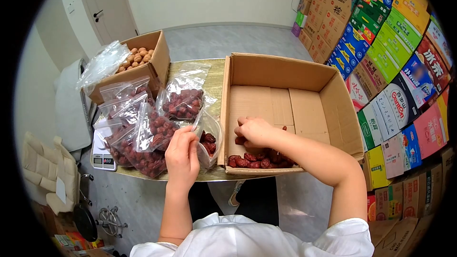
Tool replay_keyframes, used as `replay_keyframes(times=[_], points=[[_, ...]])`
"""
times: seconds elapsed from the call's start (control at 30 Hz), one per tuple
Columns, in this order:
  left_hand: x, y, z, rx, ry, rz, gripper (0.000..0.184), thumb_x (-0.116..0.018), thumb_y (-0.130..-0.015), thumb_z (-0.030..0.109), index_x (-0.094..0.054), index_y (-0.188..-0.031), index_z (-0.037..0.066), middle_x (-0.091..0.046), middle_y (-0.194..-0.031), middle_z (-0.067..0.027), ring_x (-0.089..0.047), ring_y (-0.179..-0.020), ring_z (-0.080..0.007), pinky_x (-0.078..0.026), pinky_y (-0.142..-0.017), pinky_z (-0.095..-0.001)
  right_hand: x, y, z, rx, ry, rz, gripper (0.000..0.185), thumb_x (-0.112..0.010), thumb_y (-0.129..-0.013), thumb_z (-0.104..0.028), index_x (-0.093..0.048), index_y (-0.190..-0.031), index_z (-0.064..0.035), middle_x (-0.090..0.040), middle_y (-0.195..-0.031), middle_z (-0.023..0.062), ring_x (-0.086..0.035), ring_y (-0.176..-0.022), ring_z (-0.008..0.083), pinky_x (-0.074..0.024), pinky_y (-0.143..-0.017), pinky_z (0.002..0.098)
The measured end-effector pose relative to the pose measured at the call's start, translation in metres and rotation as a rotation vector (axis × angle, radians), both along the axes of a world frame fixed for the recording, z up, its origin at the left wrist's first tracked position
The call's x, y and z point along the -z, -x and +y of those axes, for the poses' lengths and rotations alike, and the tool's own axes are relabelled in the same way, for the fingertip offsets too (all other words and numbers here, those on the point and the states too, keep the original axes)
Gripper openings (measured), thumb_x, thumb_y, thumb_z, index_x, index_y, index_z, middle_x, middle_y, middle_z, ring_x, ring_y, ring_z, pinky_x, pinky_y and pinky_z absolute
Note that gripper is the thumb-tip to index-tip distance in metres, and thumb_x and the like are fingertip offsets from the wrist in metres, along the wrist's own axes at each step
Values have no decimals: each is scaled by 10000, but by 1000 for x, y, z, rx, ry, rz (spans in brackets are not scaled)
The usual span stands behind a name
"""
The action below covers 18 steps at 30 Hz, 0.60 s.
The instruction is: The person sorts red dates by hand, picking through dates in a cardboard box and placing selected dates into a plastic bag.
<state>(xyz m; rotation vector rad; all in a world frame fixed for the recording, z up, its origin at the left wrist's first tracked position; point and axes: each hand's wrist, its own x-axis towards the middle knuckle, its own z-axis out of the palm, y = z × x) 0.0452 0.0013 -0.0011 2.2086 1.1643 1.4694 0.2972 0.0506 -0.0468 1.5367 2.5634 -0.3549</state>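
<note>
My left hand [183,156] pinches the rim of a clear plastic bag [213,135], which stands open with some dark red dates in it. Inside the large cardboard box [276,58], my right hand [254,132] is closed around dates, partly hidden under its fingers. More loose dates [257,162] lie along the near edge of that box, below my right forearm. Several filled zip bags of dates [154,133] are heaped to the left of my left hand, and one more bag [183,103] lies just beyond it.
A smaller box of walnuts [138,58] with empty clear bags [102,64] stands at the table's back left. A white scale [103,151] sits at the left edge. Stacked cartons [381,66] line the right side; an office chair [50,171] stands at left.
</note>
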Motion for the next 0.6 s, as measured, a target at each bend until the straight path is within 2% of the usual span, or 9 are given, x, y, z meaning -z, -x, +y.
replay_keyframes(times=[0.03, 0.2, 0.33, 0.4, 0.47, 0.5, 0.53, 0.57, 0.6], points=[[0, 0, 0, 2, -5, 2, 139, -537, -865, -118, -568, -939, -6, -637, -1067, -181, -631, -865, -307, -500, -740, -344, 1, -1, 1, -16, -16, 1, 356, -798, -695, -201, -691, -1020, -101, -593, -1102, 137, -615, -1057, 339, -532, -889, 457], [-1, 0, 1, 9, -22, 7, 145, -535, -864, -122, -565, -954, -11, -633, -1078, -187, -628, -868, -320, -500, -738, -341, -4, -5, 7, -21, -18, -7, 316, -788, -697, -182, -685, -966, -51, -601, -1062, 159, -643, -977, 360, -549, -847, 458], [-2, 2, 0, -2, -8, 12, 144, -541, -862, -122, -562, -958, -16, -633, -1079, -191, -627, -872, -325, -503, -743, -343, -27, -8, 14, 52, -128, 214, 242, -755, -715, -126, -683, -924, -27, -596, -1011, 176, -667, -848, 355, -561, -773, 435], [0, 3, 1, -10, -22, 13, 143, -547, -862, -120, -563, -960, -17, -634, -1077, -193, -628, -869, -324, -504, -743, -345, -37, -11, 17, 75, -412, 664, 223, -732, -729, -88, -679, -936, -24, -594, -1015, 147, -664, -837, 299, -559, -752, 372], [1, 4, 2, -17, -35, 14, 141, -552, -862, -117, -564, -961, -18, -634, -1075, -194, -629, -867, -323, -506, -743, -347, -69, -3, 9, 100, -471, 841, 237, -730, -727, -57, -680, -955, -24, -593, -1047, 109, -651, -869, 237, -545, -738, 322], [1, 3, 1, -13, -28, 14, 140, -558, -863, -114, -565, -964, -18, -635, -1073, -196, -629, -862, -324, -507, -743, -349, -79, 0, 4, 147, -440, 898, 255, -745, -717, -54, -692, -966, -37, -596, -1097, 92, -643, -950, 214, -539, -797, 328], [1, 2, 1, -8, -20, 14, 138, -563, -864, -111, -566, -966, -19, -635, -1072, -197, -629, -858, -326, -508, -742, -351, -87, 4, 1, 140, -437, 897, 255, -745, -717, -54, -692, -966, -37, -596, -1097, 92, -643, -950, 214, -539, -797, 328], [-2, 0, -1, -27, 7, -10, 88, -610, -854, -57, -587, -929, -17, -655, -1032, -204, -649, -911, -397, -526, -793, -419, -93, 8, -3, 44, -511, 947, 255, -747, -712, -42, -696, -962, -42, -596, -1105, 94, -641, -977, 215, -534, -832, 335], [-3, -2, -1, -32, 6, -13, 88, -610, -854, -57, -587, -929, -17, -655, -1032, -204, -649, -911, -397, -526, -793, -419, -98, 13, -7, -53, -585, 995, 257, -749, -708, -31, -701, -959, -48, -597, -1113, 96, -639, -1004, 217, -529, -867, 342]])
